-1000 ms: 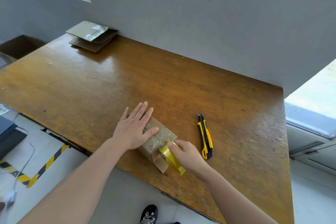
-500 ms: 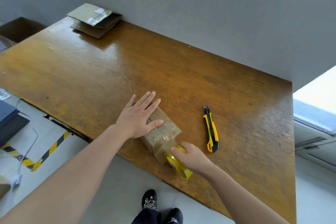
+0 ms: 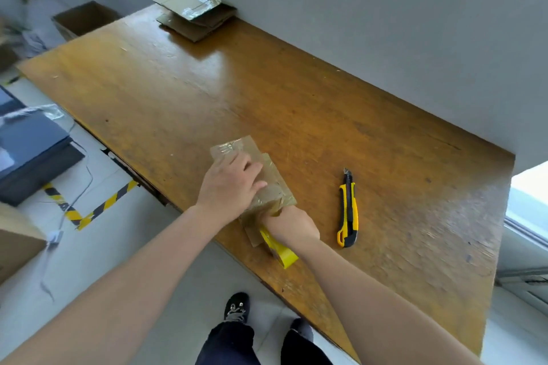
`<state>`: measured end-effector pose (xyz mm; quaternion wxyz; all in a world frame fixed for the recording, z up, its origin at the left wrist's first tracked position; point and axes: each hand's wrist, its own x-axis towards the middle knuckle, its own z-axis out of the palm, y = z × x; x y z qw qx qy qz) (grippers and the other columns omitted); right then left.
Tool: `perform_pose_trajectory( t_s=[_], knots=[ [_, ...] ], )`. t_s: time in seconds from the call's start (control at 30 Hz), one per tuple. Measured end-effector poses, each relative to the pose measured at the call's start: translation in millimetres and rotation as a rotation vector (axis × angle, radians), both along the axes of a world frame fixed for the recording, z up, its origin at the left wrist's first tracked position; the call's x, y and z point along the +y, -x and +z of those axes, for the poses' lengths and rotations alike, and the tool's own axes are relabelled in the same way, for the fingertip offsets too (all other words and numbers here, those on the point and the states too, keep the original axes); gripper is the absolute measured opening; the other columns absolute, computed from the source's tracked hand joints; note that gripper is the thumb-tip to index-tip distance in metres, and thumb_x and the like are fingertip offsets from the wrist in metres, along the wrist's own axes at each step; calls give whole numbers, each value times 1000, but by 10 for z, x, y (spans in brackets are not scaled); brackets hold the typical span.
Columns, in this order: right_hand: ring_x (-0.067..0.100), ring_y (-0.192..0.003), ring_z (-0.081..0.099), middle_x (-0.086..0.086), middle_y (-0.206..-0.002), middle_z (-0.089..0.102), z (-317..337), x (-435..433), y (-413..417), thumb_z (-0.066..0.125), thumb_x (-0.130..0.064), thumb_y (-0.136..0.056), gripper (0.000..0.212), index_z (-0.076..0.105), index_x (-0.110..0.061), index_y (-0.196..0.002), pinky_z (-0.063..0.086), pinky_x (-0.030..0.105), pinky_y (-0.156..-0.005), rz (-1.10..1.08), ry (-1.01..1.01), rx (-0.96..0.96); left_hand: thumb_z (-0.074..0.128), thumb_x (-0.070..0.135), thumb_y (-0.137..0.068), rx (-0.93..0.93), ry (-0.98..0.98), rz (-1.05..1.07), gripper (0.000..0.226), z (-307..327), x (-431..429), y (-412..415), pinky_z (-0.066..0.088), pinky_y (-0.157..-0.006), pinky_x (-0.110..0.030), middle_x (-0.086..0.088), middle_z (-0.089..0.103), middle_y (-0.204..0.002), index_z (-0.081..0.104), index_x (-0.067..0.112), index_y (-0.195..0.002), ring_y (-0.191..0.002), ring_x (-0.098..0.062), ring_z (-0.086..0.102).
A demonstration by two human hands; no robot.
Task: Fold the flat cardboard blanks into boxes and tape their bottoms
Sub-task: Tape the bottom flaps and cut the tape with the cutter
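Cardboard this small and light is the trouble: the box point(image 3: 275, 182) sits near the front edge of the table point(image 3: 267, 83), glossy tape already across its top, and my left hand point(image 3: 232, 187) lies on it with the fingers roughly straight, pressing down. My right hand point(image 3: 289, 227) is wrapped around the yellow tape roll point(image 3: 280, 250) at the near face of the box, right at the table's edge. If I pull the roll harder than my left hand presses, the box could slide or tip toward me and go off the edge. A slack or skewed pull would likely wrinkle the strip or let it stick to itself, and the flaps beneath might spring apart. To cut, I would have to reach for the utility knife point(image 3: 348, 210) lying to the right, apart from the box; freeing a hand for that may let the tape lift. The flat blanks point(image 3: 194, 12) lie at the far corner.
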<state>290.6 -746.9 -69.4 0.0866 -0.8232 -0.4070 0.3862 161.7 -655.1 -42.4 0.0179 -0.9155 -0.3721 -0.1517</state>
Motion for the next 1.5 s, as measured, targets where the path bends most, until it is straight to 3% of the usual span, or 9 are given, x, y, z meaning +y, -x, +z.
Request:
perform_pose_trajectory(
  t_s=[0.23,0.33,0.5,0.7,0.9,1.1,1.33,1.43,1.5],
  knots=[
    [17,-83,62,-5,-92,64,0,-304,-77,52,-64,-83,43,59,-24,-98,50,34,-67,79,-240,317,44,56,-91,137,191,178,74,-170,-370,32,22,-112,-42,-4,28,-148,26,15,-149,-137,-23,20],
    [17,-81,64,-4,-90,67,-47,-534,-53,57,-64,-73,43,58,-28,-96,55,44,-75,78,-297,432,48,59,-87,167,170,194,79,-176,-369,8,21,-113,-43,-3,27,-149,25,16,-150,-138,-24,18],
    [21,-71,65,2,-79,69,-35,-590,-54,63,-50,-85,26,59,-24,-87,53,41,-69,45,-345,421,53,59,-85,161,176,197,80,-198,-353,-7,20,-112,-43,-1,29,-148,26,18,-149,-138,-23,19],
    [17,-47,61,3,-56,63,67,-504,-65,66,-44,-80,32,56,-15,-69,54,34,-58,-25,-104,506,52,59,-86,167,187,180,81,-217,-317,38,16,-113,-41,0,25,-149,23,19,-150,-138,-21,16],
    [17,-43,60,6,-61,62,143,-417,-116,72,-45,-83,37,59,-10,-84,50,23,-45,-75,3,697,59,61,-77,191,152,199,93,-235,-316,13,15,-112,-42,-2,26,-149,23,16,-150,-137,-24,18],
    [21,-59,66,9,-74,67,113,-433,-158,64,-26,-88,23,55,-11,-102,57,38,-63,-41,-102,713,65,49,-79,164,139,256,86,-254,-374,-100,16,-112,-43,-3,33,-148,28,15,-148,-137,-26,23],
    [20,-65,68,14,-88,68,110,-431,-189,62,-20,-88,25,51,-18,-110,57,32,-62,-26,-110,740,75,24,-78,-96,252,99,94,-127,-427,74,3,-120,-42,-6,9,-161,19,20,-153,-148,-22,0],
    [21,-65,69,14,-85,70,98,-433,-190,63,-20,-87,30,51,-17,-114,58,33,-64,-7,-118,744,68,14,-72,-383,194,246,71,-155,-681,111,32,-110,-49,-11,28,-148,40,15,-137,-139,-33,25],
    [25,-73,71,14,-94,71,87,-435,-188,64,-21,-86,31,52,-19,-114,60,38,-72,-18,-128,733,60,11,-70,-626,172,439,38,-230,-892,64,48,-82,-38,-6,45,-114,49,14,-107,-106,-26,47]
  ],
)
